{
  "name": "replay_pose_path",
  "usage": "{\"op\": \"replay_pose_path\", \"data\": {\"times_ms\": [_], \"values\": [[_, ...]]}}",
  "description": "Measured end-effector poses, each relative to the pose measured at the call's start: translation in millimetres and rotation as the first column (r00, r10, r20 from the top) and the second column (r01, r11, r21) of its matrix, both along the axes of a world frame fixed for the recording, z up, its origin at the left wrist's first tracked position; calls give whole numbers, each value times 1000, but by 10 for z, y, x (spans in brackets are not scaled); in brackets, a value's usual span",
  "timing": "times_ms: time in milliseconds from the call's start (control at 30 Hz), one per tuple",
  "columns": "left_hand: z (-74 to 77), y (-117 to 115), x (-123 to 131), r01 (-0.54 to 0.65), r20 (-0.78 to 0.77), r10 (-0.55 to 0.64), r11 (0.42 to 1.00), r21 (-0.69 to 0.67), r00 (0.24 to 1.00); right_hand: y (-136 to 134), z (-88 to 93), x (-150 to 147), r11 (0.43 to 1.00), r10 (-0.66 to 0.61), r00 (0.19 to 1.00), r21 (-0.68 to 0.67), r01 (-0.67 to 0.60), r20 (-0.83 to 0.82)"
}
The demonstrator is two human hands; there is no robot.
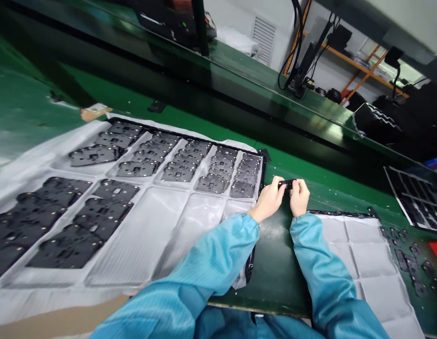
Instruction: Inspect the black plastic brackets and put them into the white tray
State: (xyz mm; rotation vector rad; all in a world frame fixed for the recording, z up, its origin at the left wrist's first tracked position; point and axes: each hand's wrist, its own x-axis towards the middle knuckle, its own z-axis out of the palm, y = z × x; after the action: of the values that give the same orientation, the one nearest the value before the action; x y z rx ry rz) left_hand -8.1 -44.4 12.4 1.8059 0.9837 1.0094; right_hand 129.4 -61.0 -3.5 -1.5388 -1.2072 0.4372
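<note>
Between both hands, above the green bench, is a small flat black plate, seen nearly edge-on. My left hand pinches its left end with thumb and fingers. On the opposite end, my right hand is closed with its fingertips around the edge. To the left lies a large tray lined with white sheeting. Overlapping black plates with small metallic dots fill its back row of compartments, and larger-looking stacks sit in its front left ones. Details of the held plate are too small to read.
A second white-lined tray lies right of my right forearm. Small black pieces are scattered beyond it, near a dark sheet with slots. A long raised ledge runs behind the bench, with cables and a black stand on it.
</note>
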Motion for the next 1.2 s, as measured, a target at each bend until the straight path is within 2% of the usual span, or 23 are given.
{"op": "replay_pose_path", "data": {"times_ms": [267,433,600,733,933,1100,1200], "values": [[4,-23,-2,-14,-88,18,999,44,996,20,-43,46,999,-36,979,-23,42,201],[-8,-18,2,-63,-121,70,996,59,990,3,60,-9,975,-170,957,180,129,233],[-7,-31,16,-83,-171,103,990,116,980,-41,139,-77,974,-144,953,208,89,267],[14,-67,19,-59,-262,110,979,193,959,-65,161,-104,966,-177,937,234,107,303],[41,-95,21,39,-363,56,968,250,930,-88,193,-115,954,-227,921,264,144,316],[21,-99,20,62,-326,22,968,244,945,-80,158,-70,956,-227,916,253,146,329],[8,-85,0,2,-217,35,986,166,976,-20,122,56,939,-292,922,258,227,253]]}}
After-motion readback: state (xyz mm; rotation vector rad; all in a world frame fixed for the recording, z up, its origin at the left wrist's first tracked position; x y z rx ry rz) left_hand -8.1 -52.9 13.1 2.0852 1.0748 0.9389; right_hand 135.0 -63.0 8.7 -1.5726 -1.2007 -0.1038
